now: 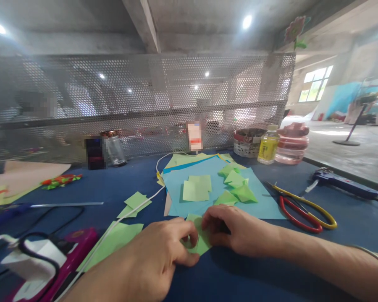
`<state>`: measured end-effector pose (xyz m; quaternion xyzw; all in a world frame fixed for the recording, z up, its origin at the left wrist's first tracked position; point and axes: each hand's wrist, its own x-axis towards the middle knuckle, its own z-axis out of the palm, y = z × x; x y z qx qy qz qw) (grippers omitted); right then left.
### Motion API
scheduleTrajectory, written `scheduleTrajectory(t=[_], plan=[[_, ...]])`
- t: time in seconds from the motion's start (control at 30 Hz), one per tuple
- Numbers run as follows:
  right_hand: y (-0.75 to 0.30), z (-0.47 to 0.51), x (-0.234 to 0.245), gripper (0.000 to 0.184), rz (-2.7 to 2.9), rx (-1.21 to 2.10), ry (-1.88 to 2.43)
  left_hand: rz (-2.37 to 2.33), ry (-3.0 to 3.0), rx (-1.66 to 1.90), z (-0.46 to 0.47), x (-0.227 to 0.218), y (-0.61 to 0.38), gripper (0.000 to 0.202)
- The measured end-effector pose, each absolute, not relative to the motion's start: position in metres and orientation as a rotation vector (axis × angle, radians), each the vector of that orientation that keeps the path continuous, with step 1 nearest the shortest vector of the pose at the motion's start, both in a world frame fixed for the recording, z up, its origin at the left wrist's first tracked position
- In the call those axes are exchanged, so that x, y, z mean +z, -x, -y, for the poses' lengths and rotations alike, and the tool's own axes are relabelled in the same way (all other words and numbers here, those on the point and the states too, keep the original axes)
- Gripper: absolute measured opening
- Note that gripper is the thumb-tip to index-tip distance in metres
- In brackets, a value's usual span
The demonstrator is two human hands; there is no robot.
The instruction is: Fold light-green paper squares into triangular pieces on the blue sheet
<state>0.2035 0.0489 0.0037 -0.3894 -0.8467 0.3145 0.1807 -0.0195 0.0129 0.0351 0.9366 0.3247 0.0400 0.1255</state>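
A small light-green paper square (204, 242) lies on the blue table in front of me, between my two hands. My left hand (165, 243) has its fingers curled, with index finger and thumb on the paper's left side. On the right side, my right hand (231, 228) is bent over the same paper, fingers and thumb closed at its edge. Just beyond, light-blue sheets (176, 205) carry a small stack of green squares (196, 188) and several folded green pieces (244, 193). More green squares (135, 202) and a larger green sheet (121, 237) lie to the left.
Scissors (302, 214) with red and yellow handles and a blue glue gun (346, 184) lie right. Bottles (267, 147) and a round basket (247, 147) stand behind. A white cable (145, 202) crosses left, near a magenta power strip (78, 247). A phone (194, 136) leans against the perforated screen.
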Motion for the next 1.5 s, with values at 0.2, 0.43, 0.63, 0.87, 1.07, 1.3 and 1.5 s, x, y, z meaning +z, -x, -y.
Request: scheduleTrajectory(t=[0.2,0.43,0.63,0.87,1.07,1.3,1.5], plan=[[-0.204,-0.046,0.004,0.02,2.374,0.867,1.086,-0.913,-2.768,0.126,-0.014,0.035,0.014,0.041],[-0.206,-0.041,0.005,0.018,2.353,0.767,1.115,-0.811,-2.749,0.177,-0.015,0.04,0.012,0.052],[-0.209,-0.04,0.004,0.022,2.365,0.766,1.069,-0.807,-2.718,0.231,-0.015,0.036,0.017,0.054],[-0.208,-0.032,0.002,0.041,2.489,0.553,0.76,-0.797,-2.667,0.373,-0.025,0.035,0.023,0.05],[-0.21,-0.029,0.002,0.047,2.537,0.444,0.72,-0.942,-2.701,0.392,-0.031,0.026,0.027,0.053],[-0.21,-0.027,0.003,0.045,2.605,0.342,0.711,-0.835,-2.608,0.366,-0.032,0.029,0.021,0.024],[-0.21,-0.022,0.008,0.042,2.719,0.327,0.549,-0.9,-2.365,0.345,-0.027,0.033,0.018,0.017]])
